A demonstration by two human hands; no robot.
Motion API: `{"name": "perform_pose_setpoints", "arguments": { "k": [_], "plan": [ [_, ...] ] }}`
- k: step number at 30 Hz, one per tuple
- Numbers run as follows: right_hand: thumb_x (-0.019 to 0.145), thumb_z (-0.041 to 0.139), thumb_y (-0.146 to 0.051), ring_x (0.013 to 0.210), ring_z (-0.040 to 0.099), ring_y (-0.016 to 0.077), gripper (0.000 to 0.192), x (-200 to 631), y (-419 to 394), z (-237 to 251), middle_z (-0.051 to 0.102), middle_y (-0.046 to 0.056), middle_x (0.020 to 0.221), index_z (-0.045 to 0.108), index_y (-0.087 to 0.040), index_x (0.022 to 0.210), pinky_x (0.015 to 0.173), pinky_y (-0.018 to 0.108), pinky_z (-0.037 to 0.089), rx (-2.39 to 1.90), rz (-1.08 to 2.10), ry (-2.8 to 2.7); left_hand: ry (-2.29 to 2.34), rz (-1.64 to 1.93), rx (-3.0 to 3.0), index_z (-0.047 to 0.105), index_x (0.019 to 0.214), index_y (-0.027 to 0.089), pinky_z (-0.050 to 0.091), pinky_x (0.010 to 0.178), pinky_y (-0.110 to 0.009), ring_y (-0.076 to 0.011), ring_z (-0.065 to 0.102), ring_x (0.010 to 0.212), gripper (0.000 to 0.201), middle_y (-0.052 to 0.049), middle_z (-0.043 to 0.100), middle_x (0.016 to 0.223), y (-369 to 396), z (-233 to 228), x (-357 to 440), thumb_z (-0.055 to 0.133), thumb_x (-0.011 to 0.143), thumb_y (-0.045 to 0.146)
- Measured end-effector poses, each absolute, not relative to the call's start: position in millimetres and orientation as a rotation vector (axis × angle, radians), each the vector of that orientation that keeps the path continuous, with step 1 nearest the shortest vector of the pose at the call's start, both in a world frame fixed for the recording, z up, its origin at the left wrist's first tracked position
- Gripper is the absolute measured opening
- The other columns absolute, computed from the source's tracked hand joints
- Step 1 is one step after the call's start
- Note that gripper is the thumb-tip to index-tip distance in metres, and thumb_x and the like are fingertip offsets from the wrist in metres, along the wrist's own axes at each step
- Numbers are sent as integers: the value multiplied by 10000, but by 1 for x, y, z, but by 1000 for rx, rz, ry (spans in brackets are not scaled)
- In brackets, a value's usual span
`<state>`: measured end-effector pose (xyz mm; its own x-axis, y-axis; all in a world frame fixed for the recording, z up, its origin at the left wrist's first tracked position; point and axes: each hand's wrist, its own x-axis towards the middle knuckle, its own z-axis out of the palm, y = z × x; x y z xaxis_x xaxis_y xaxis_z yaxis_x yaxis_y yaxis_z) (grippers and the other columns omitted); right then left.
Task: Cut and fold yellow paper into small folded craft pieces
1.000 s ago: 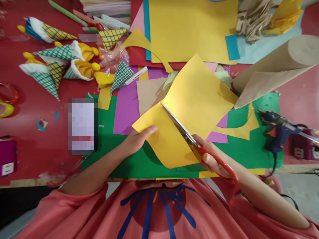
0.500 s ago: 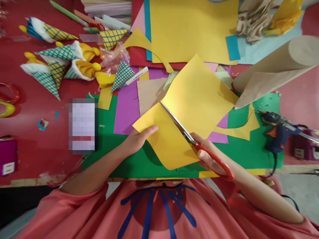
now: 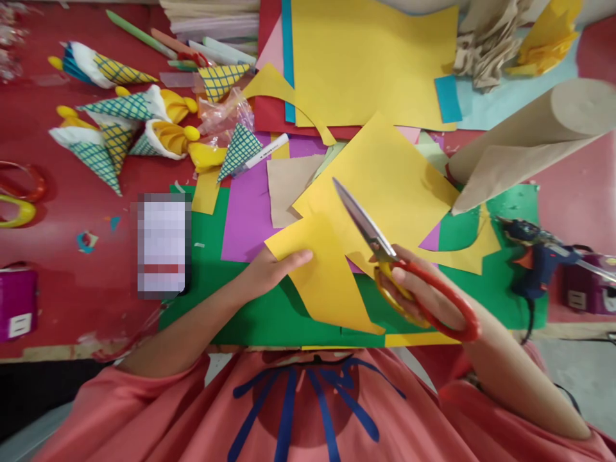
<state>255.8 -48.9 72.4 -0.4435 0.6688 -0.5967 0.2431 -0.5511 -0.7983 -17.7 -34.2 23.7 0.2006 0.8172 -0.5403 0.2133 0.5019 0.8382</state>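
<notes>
two hands at work: my left hand (image 3: 269, 269) pinches the cut yellow piece (image 3: 322, 276) at its left corner, flat on the green sheet (image 3: 212, 256). my right hand (image 3: 423, 295) grips the red scissors (image 3: 385, 247), blades shut above the larger yellow sheet (image 3: 385, 179). thin, floppy paper, i judge; best held near an edge.

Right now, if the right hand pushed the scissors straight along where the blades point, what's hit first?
Probably the large yellow paper sheet: the scissors in the right hand point up-left over it. Height above the sheet is unclear.
</notes>
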Motion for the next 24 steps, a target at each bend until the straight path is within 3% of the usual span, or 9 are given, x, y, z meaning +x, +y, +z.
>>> {"name": "perform_pose_setpoints", "arguments": {
  "k": [1, 3, 6, 9, 12, 15, 21, 24],
  "plan": [
    [877, 527, -564, 359, 340, 57, 351, 259, -43, 77, 443, -72, 580, 476, -236, 991, 321, 194, 232, -1539, 1979, -1337, 1339, 564, 1025, 659, 1153, 215, 563, 949, -378, -288, 637, 1138, 572, -64, 682, 1218, -33, 25, -17, 699, 717, 582],
    [814, 617, -561, 406, 411, 87, 444, 265, -30, 85, 493, -49, 604, 509, -241, 1103, 382, 226, 311, -1819, 1484, -1655, 1317, 622, 1050, 653, 1164, 213, 565, 943, -383, -284, 644, 1126, 576, -72, 688, 1205, -31, 26, -16, 702, 719, 575],
    [788, 629, -580, 470, 451, 133, 479, 270, -9, 91, 511, -22, 589, 571, -236, 1117, 478, 277, 362, -1960, 831, -1964, 1296, 691, 1056, 624, 1212, 204, 552, 962, -379, -281, 629, 1153, 600, -90, 680, 1218, -28, 25, -14, 690, 738, 567],
    [787, 638, -558, 533, 515, 178, 464, 268, 14, 84, 546, 2, 610, 595, -238, 1120, 541, 311, 401, -1962, 526, -2073, 1287, 730, 1046, 599, 1247, 198, 529, 996, -377, -274, 607, 1189, 625, -102, 664, 1244, -27, 22, -13, 678, 750, 570],
    [805, 633, -484, 643, 591, 243, 454, 262, 40, 64, 604, 40, 686, 582, -222, 1173, 606, 361, 455, -2029, 372, -2089, 1254, 745, 1046, 611, 1235, 200, 510, 1021, -362, -260, 596, 1207, 595, -98, 649, 1271, -27, 19, -14, 672, 764, 558],
    [816, 624, -288, 864, 636, 297, 470, 257, 70, 39, 664, 113, 973, 527, -204, 1268, 749, 425, 491, -2062, 304, -2108, 1232, 781, 1059, 613, 1232, 201, 519, 1007, -339, -250, 607, 1192, 578, -91, 648, 1273, -26, 16, -15, 675, 770, 543],
    [878, 568, -239, 1180, 509, 311, 447, 261, 100, 32, 567, 190, 1248, 495, -126, 1304, 1000, 449, 399, -1903, 152, -2013, 1375, 902, 1063, 602, 1245, 195, 495, 1046, -360, -260, 584, 1222, 569, -87, 652, 1265, -20, 11, -21, 661, 787, 528],
    [923, 516, -345, 1243, 446, 272, 318, 252, 81, 48, 541, 139, 1294, 554, -204, 1206, 1059, 434, 361, -1671, 187, -1966, 1418, 959, 980, 585, 1269, 209, 500, 1045, -385, -265, 581, 1225, 539, -72, 657, 1255, -17, 8, -23, 630, 818, 500]
  ]
}}
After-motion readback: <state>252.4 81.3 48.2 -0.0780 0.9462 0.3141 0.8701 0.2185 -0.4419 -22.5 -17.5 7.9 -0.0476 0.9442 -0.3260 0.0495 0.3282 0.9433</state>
